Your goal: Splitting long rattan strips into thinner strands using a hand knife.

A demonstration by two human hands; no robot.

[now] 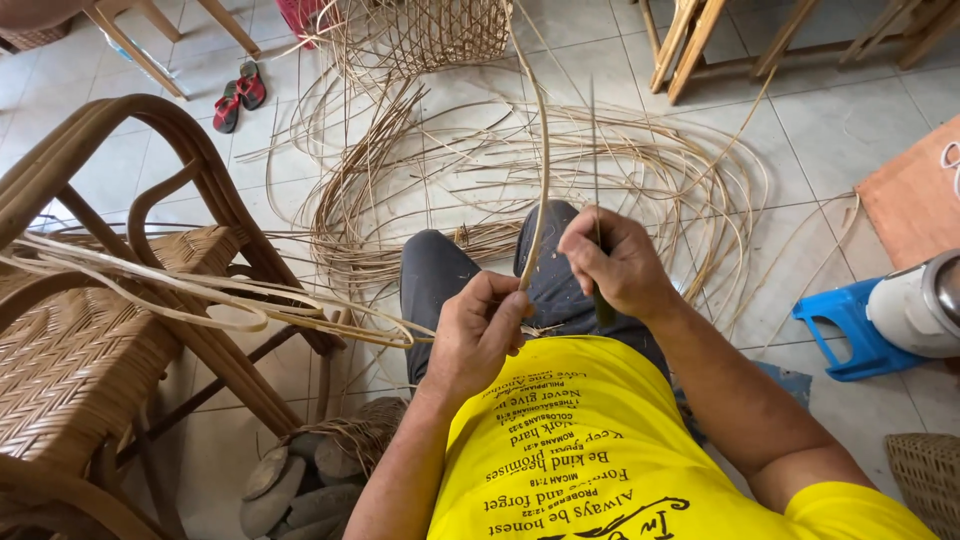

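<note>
My left hand (480, 330) pinches the lower end of a long pale rattan strip (541, 160) that curves up and away over my lap. My right hand (618, 262) is closed around a thin dark knife (595, 150) whose blade points upward, right beside the strip. Both hands are over my knees in grey trousers (440, 275), close together and nearly touching. I am wearing a yellow shirt.
A rattan chair with a woven seat (90, 330) stands at my left, loose strips draped across it. Coiled rattan strands (480, 170) lie on the tiled floor ahead, a half-woven basket (420, 35) beyond. A blue stool (845, 325) and a white cylinder (915, 305) sit right.
</note>
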